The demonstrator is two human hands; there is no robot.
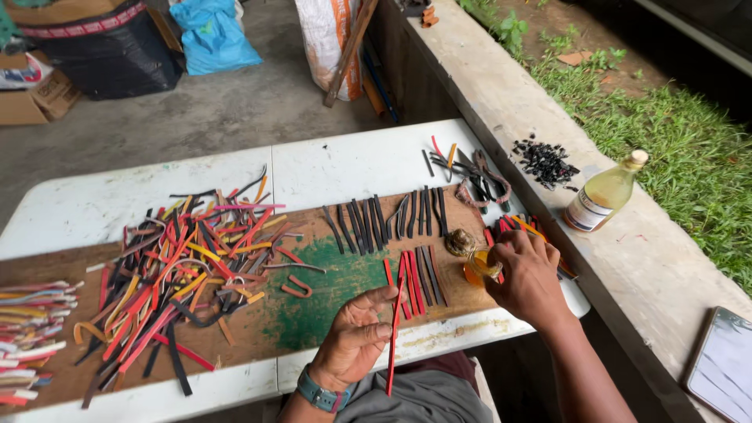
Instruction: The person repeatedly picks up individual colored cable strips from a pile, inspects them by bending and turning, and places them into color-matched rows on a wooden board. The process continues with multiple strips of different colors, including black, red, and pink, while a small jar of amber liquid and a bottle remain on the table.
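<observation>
Thin red rubber strip (394, 329) pinched in left hand (354, 338); right hand (531, 278) grips small amber jar (479, 266) over paint-stained white desk (345, 168) on concrete floor.

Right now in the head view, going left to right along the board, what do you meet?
Pale strip bundle → mixed coloured strip pile → left hand holding a red strip → right hand → glass bottle on the ledge.

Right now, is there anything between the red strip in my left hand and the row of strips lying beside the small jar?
Nothing visible. The left hand holds the red strip just short of the row of strips, with only bare board between.
</observation>
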